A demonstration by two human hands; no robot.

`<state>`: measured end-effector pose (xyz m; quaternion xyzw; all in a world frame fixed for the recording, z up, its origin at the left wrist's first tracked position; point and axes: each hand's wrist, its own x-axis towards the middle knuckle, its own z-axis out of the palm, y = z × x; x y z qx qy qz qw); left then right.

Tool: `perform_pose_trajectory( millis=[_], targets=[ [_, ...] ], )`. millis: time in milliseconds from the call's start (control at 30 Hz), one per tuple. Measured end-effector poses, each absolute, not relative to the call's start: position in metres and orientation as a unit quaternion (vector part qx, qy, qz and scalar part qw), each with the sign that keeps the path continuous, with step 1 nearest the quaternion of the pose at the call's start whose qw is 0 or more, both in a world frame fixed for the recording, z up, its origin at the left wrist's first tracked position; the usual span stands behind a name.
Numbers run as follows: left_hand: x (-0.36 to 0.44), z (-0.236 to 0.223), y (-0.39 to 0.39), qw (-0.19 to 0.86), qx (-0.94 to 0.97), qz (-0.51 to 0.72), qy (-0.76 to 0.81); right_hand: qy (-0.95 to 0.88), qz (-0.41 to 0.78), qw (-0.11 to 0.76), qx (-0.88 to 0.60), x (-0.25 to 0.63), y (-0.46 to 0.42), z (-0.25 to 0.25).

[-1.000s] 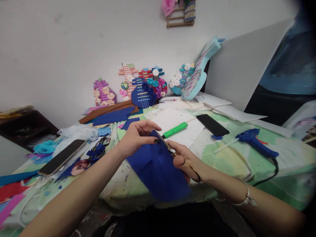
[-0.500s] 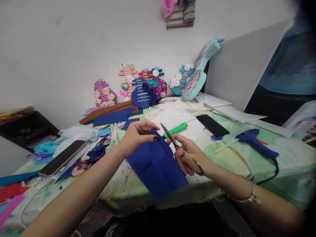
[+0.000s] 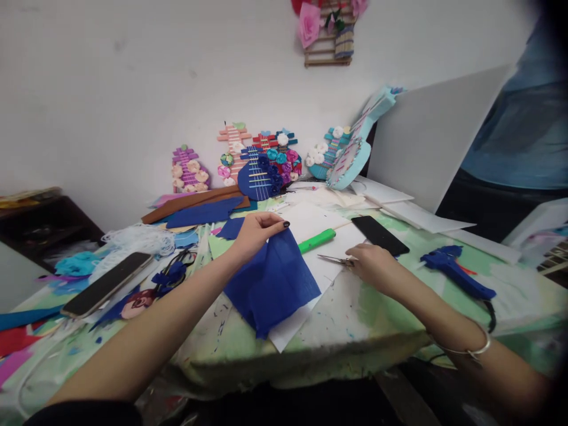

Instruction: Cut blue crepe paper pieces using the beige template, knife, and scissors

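Between thumb and fingers, my left hand (image 3: 260, 234) pinches the top corner of a piece of dark blue crepe paper (image 3: 279, 278), which hangs down over the white sheet (image 3: 339, 242) on the table. To the right, my right hand (image 3: 373, 263) is closed round a pair of scissors (image 3: 335, 259), held low over the white sheet with the blades pointing left. The handles are mostly hidden under my fingers. A green utility knife (image 3: 317, 240) lies just behind the blue paper, and a black phone (image 3: 380, 234) rests beyond my right hand.
A blue glue gun (image 3: 457, 272) lies at the right. Another phone (image 3: 106, 284), white cord (image 3: 139, 239) and coloured scraps cover the left side. Small decorated paper instruments (image 3: 257, 171) and a large light-blue one (image 3: 361, 139) lean at the back. A grey board (image 3: 439, 136) stands right.
My right hand has moved away to the right with the scissors and lowered them toward the table. The blue paper now hangs from my left hand alone.
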<state>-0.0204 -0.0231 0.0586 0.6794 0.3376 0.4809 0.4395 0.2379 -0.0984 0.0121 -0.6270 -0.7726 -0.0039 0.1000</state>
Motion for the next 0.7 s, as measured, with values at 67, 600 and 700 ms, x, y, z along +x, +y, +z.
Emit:
perform_pose_trajectory(
  millis=[67,600,700],
  targets=[
    [-0.014,0.056,-0.020,0.435,0.683,0.476,0.343,-0.778,0.041,0.170,-0.603,0.220,-0.102,0.017],
    [-0.026,0.042,-0.008,0.496,0.659,0.470,0.315,-0.634,0.363,0.459,-0.505,0.244,-0.096,0.028],
    [-0.031,0.045,-0.010,0.505,0.655,0.479,0.295,-0.555,0.292,0.559,-0.541,0.278,-0.092,0.041]
  ],
)
